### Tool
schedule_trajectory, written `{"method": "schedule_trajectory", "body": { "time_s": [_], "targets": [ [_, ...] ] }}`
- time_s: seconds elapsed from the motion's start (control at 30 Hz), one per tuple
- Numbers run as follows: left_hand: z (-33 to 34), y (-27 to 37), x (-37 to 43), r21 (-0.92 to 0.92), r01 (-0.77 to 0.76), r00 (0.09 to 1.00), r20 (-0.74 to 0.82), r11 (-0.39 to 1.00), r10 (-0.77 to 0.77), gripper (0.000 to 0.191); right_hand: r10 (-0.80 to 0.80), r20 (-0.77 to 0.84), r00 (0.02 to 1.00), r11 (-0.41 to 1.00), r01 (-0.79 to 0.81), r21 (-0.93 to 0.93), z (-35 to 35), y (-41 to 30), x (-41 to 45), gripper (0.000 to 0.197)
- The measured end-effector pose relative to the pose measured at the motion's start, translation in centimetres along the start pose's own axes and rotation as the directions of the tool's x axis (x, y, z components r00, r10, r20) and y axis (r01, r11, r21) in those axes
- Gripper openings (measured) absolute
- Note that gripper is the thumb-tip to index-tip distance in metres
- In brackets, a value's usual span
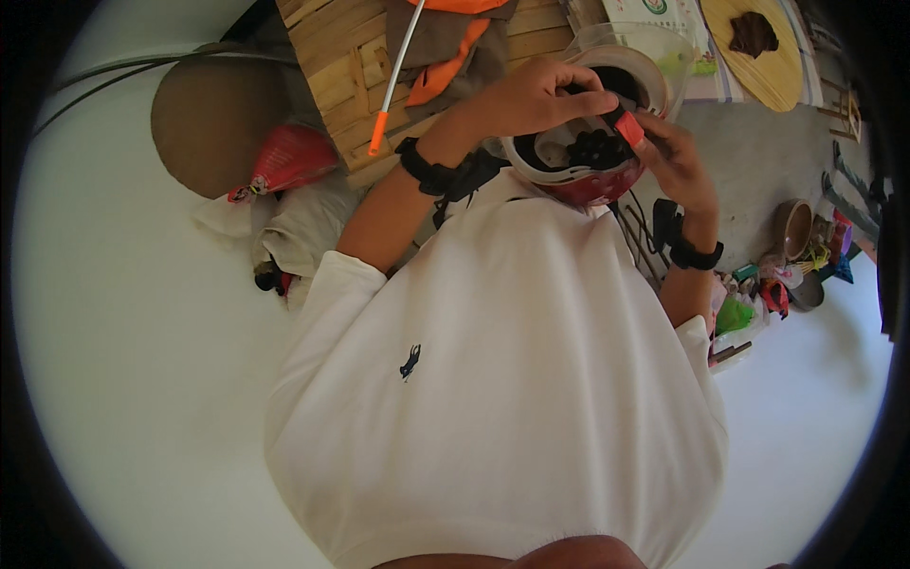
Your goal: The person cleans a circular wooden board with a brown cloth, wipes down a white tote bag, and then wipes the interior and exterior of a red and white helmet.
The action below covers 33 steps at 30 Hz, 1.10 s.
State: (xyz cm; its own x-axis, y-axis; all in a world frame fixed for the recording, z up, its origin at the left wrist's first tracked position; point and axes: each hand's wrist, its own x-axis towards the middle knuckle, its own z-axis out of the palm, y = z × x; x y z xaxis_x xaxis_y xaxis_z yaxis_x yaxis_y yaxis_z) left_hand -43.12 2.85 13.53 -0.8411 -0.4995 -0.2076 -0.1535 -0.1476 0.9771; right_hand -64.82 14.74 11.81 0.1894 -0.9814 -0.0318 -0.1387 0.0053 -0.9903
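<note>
Before my chest an upturned red and white helmet [593,186] shows its dark inside and black padding, with a clear visor [675,44] at its far side. Over its opening, my left hand [558,99] comes in from the left and pinches a black strap between thumb and fingers. My right hand [672,156], at the helmet's right edge, holds the red tab [628,129] on that strap between thumb and fingers. The two hands are close together. Whether the strap's buckle is fastened cannot be told. Both wrists wear black bands.
A wooden slatted surface [334,85] at upper left bears grey and orange cloth [455,67] and a metal rod with an orange end [379,133]. A red bag [295,160] lies left of it. A round wooden board [778,78] is at upper right; bags and bowls stand at the right.
</note>
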Motion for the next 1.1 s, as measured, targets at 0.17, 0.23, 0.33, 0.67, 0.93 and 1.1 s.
{"method": "schedule_trajectory", "body": {
  "time_s": [0.17,0.23,0.33,0.67,0.93,1.1],
  "targets": [
    [0.0,-1.7,1.5,0.001,-0.051,0.998,0.043,0.999,0.051,0.035,-0.030,0.055,0.998,0.999,0.032,-0.042,-0.9,-0.3,0.4,0.028],
    [0.2,-2.1,2.1,0.004,-0.074,0.995,0.066,0.997,0.073,0.035,0.004,0.047,0.999,0.999,-0.003,-0.038,-1.0,-0.5,0.0,0.029],
    [0.6,-2.3,2.9,0.053,-0.067,0.997,0.052,0.996,0.065,0.034,0.184,-0.047,0.982,0.982,-0.186,-0.035,-0.9,0.4,-0.5,0.028],
    [1.2,-1.6,4.2,0.057,0.057,0.992,0.108,0.997,-0.063,0.029,0.090,-0.198,0.976,0.995,-0.097,-0.024,-0.9,2.4,-1.4,0.023],
    [0.9,-2.9,4.9,0.054,0.010,0.994,0.111,0.998,-0.016,0.034,0.071,-0.218,0.973,0.996,-0.082,-0.041,-1.0,2.9,-1.7,0.018],
    [-1.8,-4.5,4.4,-0.113,0.041,0.999,-0.025,0.993,-0.045,0.035,0.219,-0.253,0.942,0.941,-0.272,-0.200,-0.9,3.8,-2.7,0.014]
  ]
}}
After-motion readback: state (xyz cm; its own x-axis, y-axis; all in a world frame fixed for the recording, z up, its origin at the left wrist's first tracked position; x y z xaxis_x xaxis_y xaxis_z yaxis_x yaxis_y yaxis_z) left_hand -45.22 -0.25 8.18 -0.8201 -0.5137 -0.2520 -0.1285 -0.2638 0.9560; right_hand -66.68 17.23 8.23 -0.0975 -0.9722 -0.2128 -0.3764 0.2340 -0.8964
